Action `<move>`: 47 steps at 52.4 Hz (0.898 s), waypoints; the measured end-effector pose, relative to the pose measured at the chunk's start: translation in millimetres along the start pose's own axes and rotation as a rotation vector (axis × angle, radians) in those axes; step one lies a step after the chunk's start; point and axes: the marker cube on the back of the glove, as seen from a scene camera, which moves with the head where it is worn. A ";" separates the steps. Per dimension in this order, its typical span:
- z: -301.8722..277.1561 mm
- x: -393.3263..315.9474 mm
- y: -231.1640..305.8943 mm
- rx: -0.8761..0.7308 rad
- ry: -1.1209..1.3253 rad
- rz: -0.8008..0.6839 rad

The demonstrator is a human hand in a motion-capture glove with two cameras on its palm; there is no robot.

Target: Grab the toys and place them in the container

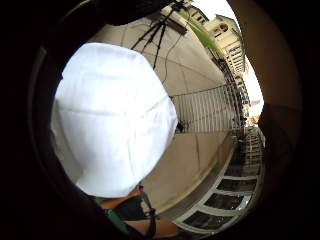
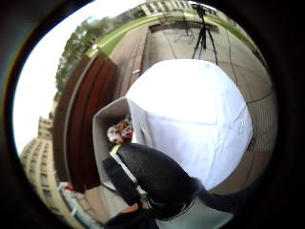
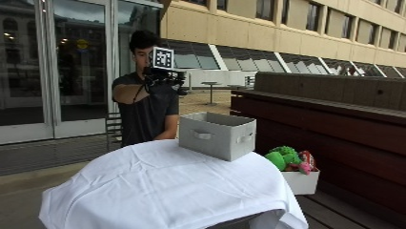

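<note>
No readable writing anywhere. Gloved right hand [image 3: 162, 76] raised at chest height behind the table [image 3: 158, 191], well above the grey container [image 3: 218, 134]; can't tell how its fingers are set. A toy [image 2: 120, 132] sits inside the container. More toys [image 3: 289, 159] fill a white bin [image 3: 301, 181] beside the table, partly hidden.

An outdoor paved courtyard between large buildings. A beige building [image 3: 273, 28] with rows of windows rises at the far side, glass doors [image 3: 57, 67] stand at the left, and a long dark wooden bench [image 3: 329, 124] runs along the right under daylight.
</note>
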 end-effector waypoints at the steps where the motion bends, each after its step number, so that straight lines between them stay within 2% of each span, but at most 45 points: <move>1: -0.5 0.6 -0.5 -0.006 -0.001 0.008; 9: 15.7 30.8 6.9 -0.060 -0.014 0.046; 14: 20.1 38.5 13.3 -0.127 -0.022 0.140; 20: 24.0 45.9 22.5 -0.137 -0.040 0.122; 27: 35.1 56.0 17.3 -0.036 -0.035 0.050; 34: 37.5 57.0 29.0 -0.130 -0.051 0.100; 39: 45.0 62.9 23.4 -0.041 -0.045 0.051; 45: 42.4 60.8 32.9 -0.121 -0.035 0.098; 47: 44.6 62.0 31.4 -0.090 -0.031 0.070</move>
